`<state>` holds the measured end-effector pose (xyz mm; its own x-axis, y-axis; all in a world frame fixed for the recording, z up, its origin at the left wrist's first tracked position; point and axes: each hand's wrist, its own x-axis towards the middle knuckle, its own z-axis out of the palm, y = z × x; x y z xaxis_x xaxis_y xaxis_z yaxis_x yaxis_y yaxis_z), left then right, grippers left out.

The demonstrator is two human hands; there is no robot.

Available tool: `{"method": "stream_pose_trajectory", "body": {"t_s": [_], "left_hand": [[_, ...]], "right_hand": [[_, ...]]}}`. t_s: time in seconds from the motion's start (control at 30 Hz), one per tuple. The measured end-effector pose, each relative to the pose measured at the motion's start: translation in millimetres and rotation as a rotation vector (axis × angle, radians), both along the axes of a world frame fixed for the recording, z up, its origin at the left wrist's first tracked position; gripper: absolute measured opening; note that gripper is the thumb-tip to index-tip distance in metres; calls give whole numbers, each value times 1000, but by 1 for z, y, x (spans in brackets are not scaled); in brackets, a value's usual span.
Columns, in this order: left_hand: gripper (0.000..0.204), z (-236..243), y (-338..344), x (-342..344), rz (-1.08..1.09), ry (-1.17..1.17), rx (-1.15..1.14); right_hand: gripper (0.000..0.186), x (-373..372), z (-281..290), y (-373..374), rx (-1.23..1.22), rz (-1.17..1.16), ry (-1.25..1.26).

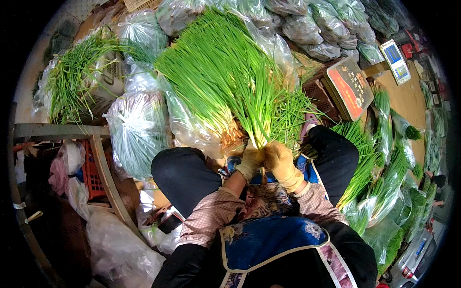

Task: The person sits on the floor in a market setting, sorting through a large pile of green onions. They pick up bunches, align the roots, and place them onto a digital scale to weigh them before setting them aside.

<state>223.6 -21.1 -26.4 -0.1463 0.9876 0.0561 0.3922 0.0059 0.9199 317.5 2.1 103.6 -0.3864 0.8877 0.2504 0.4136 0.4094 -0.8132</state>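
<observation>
Both my hands wear yellowish work gloves and meet in front of my lap. My left hand [250,163] is closed around the pale root ends of a bunch of thin spring onions [257,108], whose green tops fan out away from me. Pressed against it, my right hand [282,164] is closed on the same root ends, its fingertips partly hidden. Just beyond and to the left lies a large heap of spring onions [206,62] on clear plastic, brownish roots toward me. Loose green leaves [293,115] are scattered to the right of the bunch.
Stuffed plastic bags [139,129] stand at left, beside a basket draped with loose greens [81,77]. A scale [348,89] with a raised display [395,61] sits at right. More bundled greens [384,192] line the right side. A phone [170,223] lies by my left knee.
</observation>
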Motion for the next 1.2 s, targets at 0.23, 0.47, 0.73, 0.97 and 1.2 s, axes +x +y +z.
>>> {"method": "stream_pose_trajectory", "body": {"t_s": [0.23, 0.47, 0.73, 0.97, 1.2], "left_hand": [[48, -95, -14, -6, -32, -647, -246], [31, -15, 3, -19, 64, -742, -442], [22, -4, 0, -16, 227, -1050, -606], [38, 17, 12, -13, 455, -1209, -624], [38, 20, 12, -11, 343, -1195, -684]], "right_hand": [[25, 17, 73, 82, -296, -301, 409], [66, 65, -90, 113, -467, -352, -730], [37, -14, -79, 131, -663, -97, -686], [27, -7, -91, 118, -480, -187, -442], [26, -15, -81, 92, -317, -275, -220]]}}
